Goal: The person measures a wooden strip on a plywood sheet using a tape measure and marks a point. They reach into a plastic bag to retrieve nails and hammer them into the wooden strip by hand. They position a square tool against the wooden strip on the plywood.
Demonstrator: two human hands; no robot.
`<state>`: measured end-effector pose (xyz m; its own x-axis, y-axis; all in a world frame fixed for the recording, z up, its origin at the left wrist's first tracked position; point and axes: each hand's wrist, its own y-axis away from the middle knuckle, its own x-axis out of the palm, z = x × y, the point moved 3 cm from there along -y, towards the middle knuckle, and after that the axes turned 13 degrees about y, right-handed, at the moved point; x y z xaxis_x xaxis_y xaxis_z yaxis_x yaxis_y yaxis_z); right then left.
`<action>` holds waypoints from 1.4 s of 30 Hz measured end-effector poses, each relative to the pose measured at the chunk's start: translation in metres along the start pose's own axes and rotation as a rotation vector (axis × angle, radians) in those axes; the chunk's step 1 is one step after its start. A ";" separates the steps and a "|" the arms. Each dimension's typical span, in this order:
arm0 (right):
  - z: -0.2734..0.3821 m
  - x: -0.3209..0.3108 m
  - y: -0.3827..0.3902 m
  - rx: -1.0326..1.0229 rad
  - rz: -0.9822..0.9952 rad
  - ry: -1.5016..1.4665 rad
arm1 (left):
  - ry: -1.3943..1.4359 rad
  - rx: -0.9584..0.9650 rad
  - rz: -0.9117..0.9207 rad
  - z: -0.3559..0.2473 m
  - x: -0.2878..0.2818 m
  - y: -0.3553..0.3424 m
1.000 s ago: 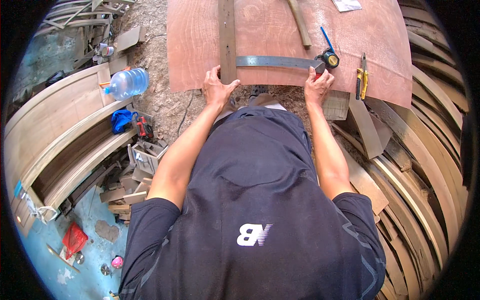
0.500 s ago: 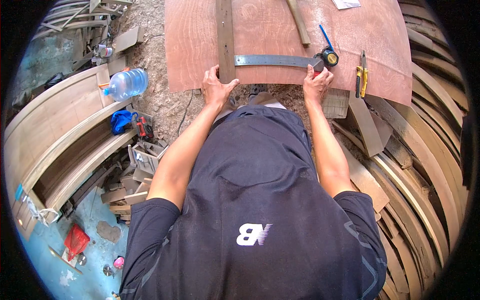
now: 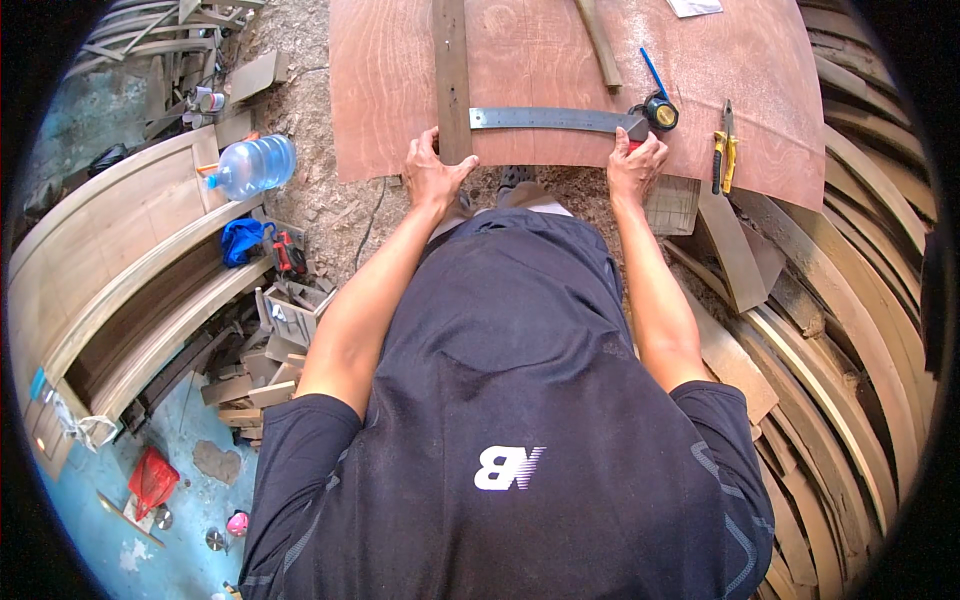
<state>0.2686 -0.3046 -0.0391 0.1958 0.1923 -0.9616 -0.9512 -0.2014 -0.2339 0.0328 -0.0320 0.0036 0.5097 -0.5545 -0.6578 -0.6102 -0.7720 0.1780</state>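
Stacked boards (image 3: 850,250) line the right side of the frame, curving along its rim. A reddish plywood sheet (image 3: 560,155) occupies the upper centre and carries the working items. At the left of the frame stands a piece of wooden furniture (image 3: 130,200) with a long open recess. A wooden strip (image 3: 453,80) lies on the sheet, running from the top edge of the frame down almost to the sheet's near edge. A clear blue water bottle (image 3: 258,165) lies on its side at the upper left. A metal square (image 3: 550,119) lies crosswise on the sheet at upper centre; the left end of its graduated blade meets the strip's right edge, and its dark head is at the right.

A wooden stick (image 3: 598,45) slants above the blade. The left hand (image 3: 432,182) holds the strip's near end, fingers on its left side and thumb on its right. The right hand (image 3: 633,175) is closed on the head of the square, thumb and fingers bent. Pliers (image 3: 725,165) with yellow-and-black handles lie right of that hand, well apart from it. A round tape measure (image 3: 660,113) sits just beyond the head. A thin blue rod (image 3: 652,68) slants above the tape measure.
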 end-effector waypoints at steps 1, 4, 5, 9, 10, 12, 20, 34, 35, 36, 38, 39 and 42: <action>0.000 0.000 0.000 0.001 0.001 0.005 | 0.000 0.000 0.000 0.000 0.000 0.000; 0.001 -0.002 0.000 0.006 0.017 0.004 | 0.015 -0.003 0.000 0.000 -0.001 0.000; 0.002 -0.003 0.000 0.010 0.031 -0.002 | 0.033 -0.003 -0.006 0.000 -0.002 0.000; 0.001 -0.001 0.001 0.003 0.010 -0.004 | 0.070 -0.010 -0.003 -0.002 -0.003 0.000; 0.001 -0.001 0.000 0.003 0.002 -0.009 | 0.070 -0.011 -0.004 -0.001 -0.003 0.000; 0.001 -0.002 0.001 0.003 -0.006 -0.014 | 0.082 -0.016 0.001 0.001 -0.002 -0.001; 0.008 -0.003 0.000 0.009 0.037 -0.063 | 0.103 -0.041 0.003 0.001 -0.003 -0.001; -0.002 0.002 -0.001 -0.039 -0.029 -0.100 | 0.044 -0.003 -0.016 -0.001 -0.006 0.001; -0.002 0.001 0.000 -0.023 -0.012 -0.116 | 0.047 -0.009 -0.016 -0.001 -0.006 0.001; 0.000 -0.001 0.000 -0.025 -0.011 -0.117 | 0.051 -0.014 -0.015 0.000 -0.007 0.001; -0.002 -0.001 0.001 -0.030 -0.038 -0.163 | 0.047 -0.018 -0.012 -0.001 -0.007 0.001; -0.002 -0.001 0.001 -0.031 -0.038 -0.163 | 0.042 -0.022 -0.009 -0.001 -0.006 0.000; -0.002 -0.001 0.001 -0.037 -0.058 -0.144 | 0.018 0.007 -0.024 0.001 -0.005 -0.001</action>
<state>0.2676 -0.3070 -0.0392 0.2115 0.3398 -0.9164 -0.9293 -0.2206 -0.2963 0.0299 -0.0283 0.0057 0.5348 -0.5417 -0.6486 -0.6022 -0.7827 0.1571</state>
